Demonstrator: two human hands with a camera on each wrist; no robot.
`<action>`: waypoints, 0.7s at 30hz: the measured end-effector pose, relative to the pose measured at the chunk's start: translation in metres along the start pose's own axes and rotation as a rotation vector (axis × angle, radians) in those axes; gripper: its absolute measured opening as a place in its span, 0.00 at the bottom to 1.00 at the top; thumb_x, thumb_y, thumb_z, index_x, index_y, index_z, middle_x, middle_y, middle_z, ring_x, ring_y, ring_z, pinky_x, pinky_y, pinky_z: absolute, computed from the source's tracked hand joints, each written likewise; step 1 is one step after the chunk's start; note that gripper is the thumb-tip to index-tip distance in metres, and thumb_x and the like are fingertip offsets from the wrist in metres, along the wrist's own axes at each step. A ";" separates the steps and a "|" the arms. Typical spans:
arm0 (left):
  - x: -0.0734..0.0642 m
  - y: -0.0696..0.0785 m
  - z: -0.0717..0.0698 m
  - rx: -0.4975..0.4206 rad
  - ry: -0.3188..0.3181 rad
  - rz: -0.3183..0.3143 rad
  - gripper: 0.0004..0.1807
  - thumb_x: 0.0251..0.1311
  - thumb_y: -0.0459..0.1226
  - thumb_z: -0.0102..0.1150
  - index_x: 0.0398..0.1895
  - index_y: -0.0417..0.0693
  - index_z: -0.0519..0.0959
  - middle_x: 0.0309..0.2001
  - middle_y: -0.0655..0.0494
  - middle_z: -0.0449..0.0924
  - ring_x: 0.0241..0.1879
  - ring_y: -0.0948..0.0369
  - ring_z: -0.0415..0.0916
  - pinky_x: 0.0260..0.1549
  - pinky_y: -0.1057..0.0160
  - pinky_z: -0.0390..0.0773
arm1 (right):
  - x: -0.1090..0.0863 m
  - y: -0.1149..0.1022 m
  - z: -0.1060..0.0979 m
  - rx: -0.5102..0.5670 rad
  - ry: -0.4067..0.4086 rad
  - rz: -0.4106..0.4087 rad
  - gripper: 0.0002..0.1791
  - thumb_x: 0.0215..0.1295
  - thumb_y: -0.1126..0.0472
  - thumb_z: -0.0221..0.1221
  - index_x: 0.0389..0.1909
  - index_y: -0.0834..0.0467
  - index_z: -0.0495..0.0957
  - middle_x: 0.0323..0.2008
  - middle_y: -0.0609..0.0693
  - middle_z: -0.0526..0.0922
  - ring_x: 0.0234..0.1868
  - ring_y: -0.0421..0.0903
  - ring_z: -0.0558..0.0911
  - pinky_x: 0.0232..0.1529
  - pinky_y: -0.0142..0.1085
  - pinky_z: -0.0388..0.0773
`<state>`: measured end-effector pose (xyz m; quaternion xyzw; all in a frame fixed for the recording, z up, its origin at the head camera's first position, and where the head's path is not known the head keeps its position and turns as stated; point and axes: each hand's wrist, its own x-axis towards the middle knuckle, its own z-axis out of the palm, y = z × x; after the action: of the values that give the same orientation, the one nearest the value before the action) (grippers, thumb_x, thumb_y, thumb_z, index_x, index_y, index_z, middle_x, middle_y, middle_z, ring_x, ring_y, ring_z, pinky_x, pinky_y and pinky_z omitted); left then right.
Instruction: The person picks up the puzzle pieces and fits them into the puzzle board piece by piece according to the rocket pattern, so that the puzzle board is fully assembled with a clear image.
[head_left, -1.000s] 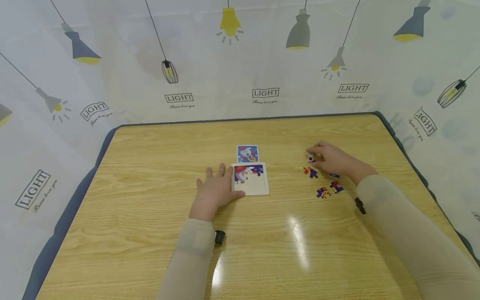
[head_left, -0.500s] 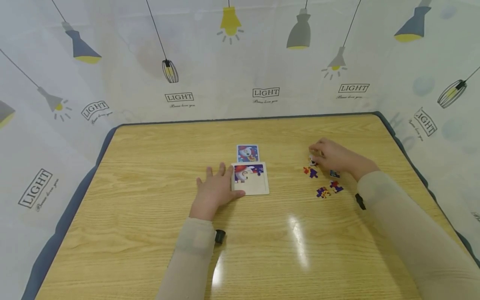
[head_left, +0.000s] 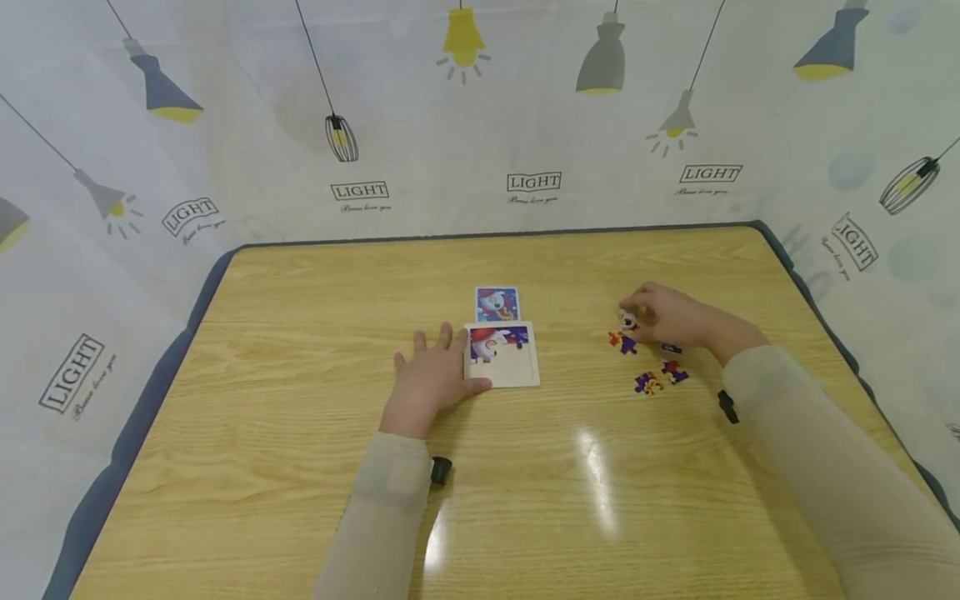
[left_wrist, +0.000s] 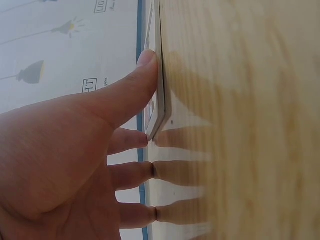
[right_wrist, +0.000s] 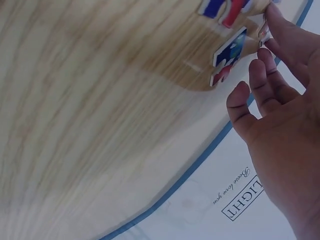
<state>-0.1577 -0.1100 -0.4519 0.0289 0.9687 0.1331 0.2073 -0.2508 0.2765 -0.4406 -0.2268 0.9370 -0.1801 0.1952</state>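
My left hand (head_left: 431, 383) rests with spread fingers at the left side of a pale puzzle tray (head_left: 517, 371), its thumb (left_wrist: 137, 82) over the near left corner. The upper part of the tray holds joined puzzle pieces (head_left: 491, 342) in red, white and purple; bare board shows below them. Over on the right, my right hand (head_left: 670, 315) pinches a white-and-dark puzzle piece (head_left: 627, 319) between thumb and fingertips. The right wrist view has this piece (right_wrist: 263, 31) edge-on, partly hidden by the fingers.
Loose puzzle pieces lie around the right hand: an orange-and-purple one (head_left: 622, 342), a yellow-and-purple one (head_left: 648, 382), a red-and-purple one (head_left: 673, 372) and a dark blue one (head_left: 671, 347). Behind the tray is a picture card (head_left: 497, 304). A printed curtain (head_left: 435, 208) borders the table.
The right hand has shifted slightly to the right with the puzzle piece, whose face has turned more toward the head camera. The left hand and the tray have stayed in place.
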 end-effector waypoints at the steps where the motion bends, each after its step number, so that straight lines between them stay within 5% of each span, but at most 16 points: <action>1: 0.000 0.000 0.000 0.000 0.000 0.000 0.56 0.66 0.69 0.61 0.88 0.60 0.49 0.89 0.49 0.41 0.86 0.33 0.36 0.77 0.19 0.45 | 0.000 0.000 0.000 -0.009 0.004 -0.006 0.31 0.73 0.60 0.67 0.72 0.67 0.73 0.63 0.66 0.76 0.63 0.64 0.78 0.68 0.65 0.76; 13: -0.008 0.004 -0.005 0.001 0.002 0.008 0.55 0.67 0.68 0.60 0.89 0.59 0.48 0.89 0.49 0.39 0.86 0.34 0.35 0.78 0.21 0.45 | -0.004 0.003 -0.001 -0.056 0.010 -0.021 0.30 0.76 0.58 0.65 0.70 0.71 0.73 0.59 0.68 0.79 0.57 0.62 0.82 0.63 0.61 0.81; 21: -0.008 0.004 -0.006 0.000 -0.006 0.005 0.55 0.67 0.68 0.60 0.88 0.59 0.49 0.89 0.49 0.39 0.86 0.33 0.35 0.77 0.20 0.45 | 0.000 -0.020 -0.008 0.125 0.050 0.056 0.35 0.76 0.51 0.65 0.75 0.66 0.69 0.68 0.66 0.74 0.65 0.63 0.76 0.61 0.60 0.79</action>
<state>-0.1532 -0.1084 -0.4426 0.0318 0.9680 0.1334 0.2102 -0.2476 0.2614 -0.4249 -0.1833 0.9345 -0.2384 0.1904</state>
